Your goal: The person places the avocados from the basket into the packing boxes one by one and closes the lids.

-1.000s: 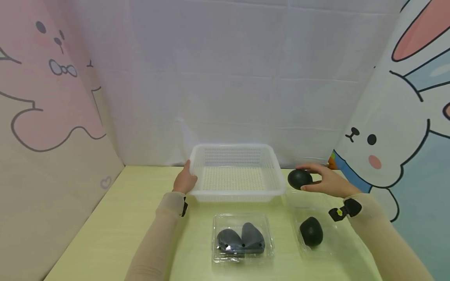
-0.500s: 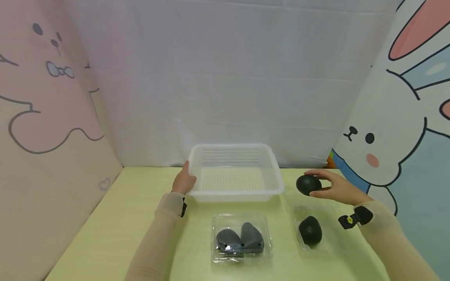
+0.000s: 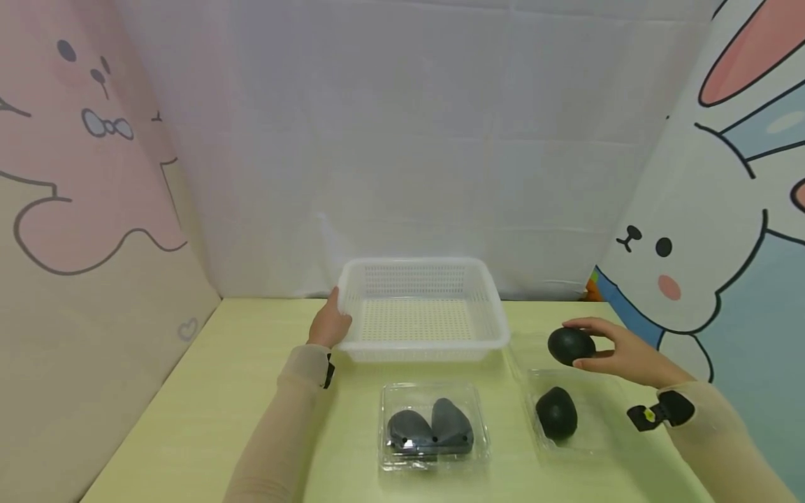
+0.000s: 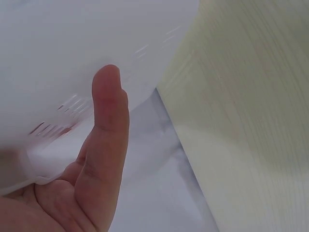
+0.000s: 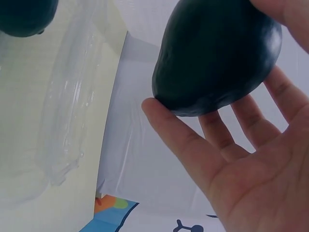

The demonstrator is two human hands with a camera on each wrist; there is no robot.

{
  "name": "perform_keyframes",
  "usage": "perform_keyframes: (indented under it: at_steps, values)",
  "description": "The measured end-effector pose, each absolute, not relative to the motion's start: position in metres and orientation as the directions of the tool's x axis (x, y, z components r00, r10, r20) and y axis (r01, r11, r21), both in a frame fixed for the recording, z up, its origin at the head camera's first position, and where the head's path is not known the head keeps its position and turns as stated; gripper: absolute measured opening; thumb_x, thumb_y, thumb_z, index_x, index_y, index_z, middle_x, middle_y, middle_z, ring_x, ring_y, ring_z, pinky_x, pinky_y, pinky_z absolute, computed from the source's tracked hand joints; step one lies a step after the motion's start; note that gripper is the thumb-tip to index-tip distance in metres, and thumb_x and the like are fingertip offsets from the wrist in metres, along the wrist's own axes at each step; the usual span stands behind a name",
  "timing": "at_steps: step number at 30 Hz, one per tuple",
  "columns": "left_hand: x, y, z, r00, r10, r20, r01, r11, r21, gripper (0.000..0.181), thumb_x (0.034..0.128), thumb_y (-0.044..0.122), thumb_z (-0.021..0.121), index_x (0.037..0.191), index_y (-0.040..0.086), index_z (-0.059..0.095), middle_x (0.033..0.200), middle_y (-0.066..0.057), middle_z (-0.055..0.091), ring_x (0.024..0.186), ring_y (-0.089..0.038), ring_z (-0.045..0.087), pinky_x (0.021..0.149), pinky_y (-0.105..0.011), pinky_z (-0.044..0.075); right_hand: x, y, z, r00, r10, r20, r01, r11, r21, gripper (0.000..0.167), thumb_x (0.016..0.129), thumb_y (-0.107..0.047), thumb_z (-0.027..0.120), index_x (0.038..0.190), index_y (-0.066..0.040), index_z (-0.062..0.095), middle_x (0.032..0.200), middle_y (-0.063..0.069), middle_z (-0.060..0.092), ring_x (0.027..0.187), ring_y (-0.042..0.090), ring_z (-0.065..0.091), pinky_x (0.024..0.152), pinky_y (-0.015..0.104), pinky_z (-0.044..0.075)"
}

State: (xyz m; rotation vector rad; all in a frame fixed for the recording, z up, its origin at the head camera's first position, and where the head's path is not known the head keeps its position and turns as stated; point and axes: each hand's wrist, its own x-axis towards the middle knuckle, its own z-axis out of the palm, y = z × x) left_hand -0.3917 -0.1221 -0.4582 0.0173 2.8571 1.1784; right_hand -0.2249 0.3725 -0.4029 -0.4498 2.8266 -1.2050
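Note:
My left hand (image 3: 330, 323) grips the left side of a white plastic basket (image 3: 424, 346). In the left wrist view its thumb (image 4: 110, 111) lies against the basket's slotted wall (image 4: 58, 72). A dark green avocado (image 3: 571, 346) is held up between the thumb and fingers of my right hand (image 3: 629, 354), above the far part of an open clear plastic box (image 3: 594, 426). That box holds another dark avocado (image 3: 556, 413) at its left side. From the right wrist view, the held avocado (image 5: 217, 58) looks smooth and pear-shaped, with the fingers beneath it.
A closed clear clamshell box (image 3: 434, 388) with two dark avocados (image 3: 451, 425) inside stands on the pale yellow table (image 3: 207, 419), in front of the basket. A white cloth wall (image 3: 409, 154) rises behind, with cartoon-printed side walls (image 3: 698, 293) left and right.
My right hand has moved right and nearer to me with the avocado, away from the basket and over the open box. My left hand stays on the basket.

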Motion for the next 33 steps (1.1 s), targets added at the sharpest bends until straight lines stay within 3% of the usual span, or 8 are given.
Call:
perform_keyframes:
  at_steps: [3,7,9,14,16,21,33]
  values:
    - [-0.394,-0.123,-0.46,-0.999,0.03,-0.043,-0.009,0.714,0.7,0.074,0.0917,0.01,0.048,0.156,0.005,0.012,0.142,-0.028,0.044,0.103,-0.037,0.055,0.088,-0.051,0.045,-0.219,0.375,-0.403,-0.961,-0.263,0.084,-0.242,0.656,-0.715,0.061,0.084,-0.022,0.076,0.138,-0.011,0.049,0.138,0.015,0.044,0.125,0.019,0.043,0.079,0.028,0.054]
    - [-0.395,-0.123,-0.461,-0.999,0.03,-0.041,-0.007,0.715,0.699,0.074,0.092,0.01,0.049,0.156,0.005,0.012,0.142,-0.028,0.044,0.104,-0.037,0.055,0.089,-0.052,0.044,-0.215,0.378,-0.407,-0.962,-0.259,0.084,-0.239,0.657,-0.715,0.061,0.083,-0.023,0.077,0.138,-0.011,0.05,0.137,0.015,0.045,0.113,-0.013,0.038,0.078,0.026,0.054]
    - [-0.395,-0.123,-0.461,-0.999,0.028,-0.041,-0.009,0.713,0.701,0.074,0.0918,0.009,0.049,0.156,0.005,0.012,0.143,-0.028,0.043,0.106,-0.037,0.055,0.09,-0.052,0.044,-0.213,0.379,-0.408,-0.962,-0.261,0.074,-0.233,0.659,-0.715,0.062,0.084,-0.023,0.077,0.138,-0.011,0.05,0.138,0.017,0.044,0.118,-0.005,0.04,0.078,0.026,0.054]
    - [-0.396,-0.123,-0.462,-0.999,0.024,-0.049,-0.018,0.704,0.71,0.075,0.0911,0.008,0.048,0.156,0.006,0.011,0.145,-0.027,0.041,0.107,-0.037,0.054,0.091,-0.052,0.043,-0.209,0.381,-0.411,-0.961,-0.272,0.047,-0.221,0.653,-0.724,0.062,0.085,-0.022,0.075,0.139,-0.011,0.048,0.14,0.019,0.042,0.127,0.04,0.038,0.078,0.027,0.054]
    - [-0.396,-0.123,-0.463,-0.998,0.025,-0.05,-0.018,0.703,0.711,0.075,0.0908,0.008,0.048,0.156,0.006,0.011,0.145,-0.027,0.041,0.108,-0.037,0.054,0.091,-0.052,0.043,-0.207,0.382,-0.413,-0.959,-0.279,0.051,-0.227,0.648,-0.727,0.061,0.085,-0.022,0.075,0.138,-0.011,0.049,0.14,0.019,0.043,0.129,0.031,0.04,0.078,0.028,0.054]
    - [-0.396,-0.123,-0.462,-0.998,0.032,-0.049,-0.013,0.699,0.715,0.076,0.0903,0.009,0.049,0.156,0.007,0.011,0.143,-0.028,0.043,0.103,-0.037,0.055,0.086,-0.051,0.045,-0.203,0.384,-0.42,-0.953,-0.296,0.069,-0.247,0.622,-0.743,0.059,0.085,-0.019,0.075,0.138,-0.012,0.05,0.138,0.015,0.045,0.116,-0.016,0.035,0.078,0.029,0.055]
    - [-0.394,-0.123,-0.46,-0.998,0.032,-0.05,-0.013,0.697,0.716,0.076,0.0898,0.008,0.048,0.156,0.006,0.011,0.143,-0.027,0.043,0.104,-0.037,0.056,0.086,-0.051,0.045,-0.191,0.387,-0.427,-0.951,-0.302,0.071,-0.253,0.622,-0.741,0.058,0.084,-0.017,0.076,0.136,-0.008,0.051,0.133,0.005,0.05,0.11,-0.016,0.04,0.075,0.028,0.055]
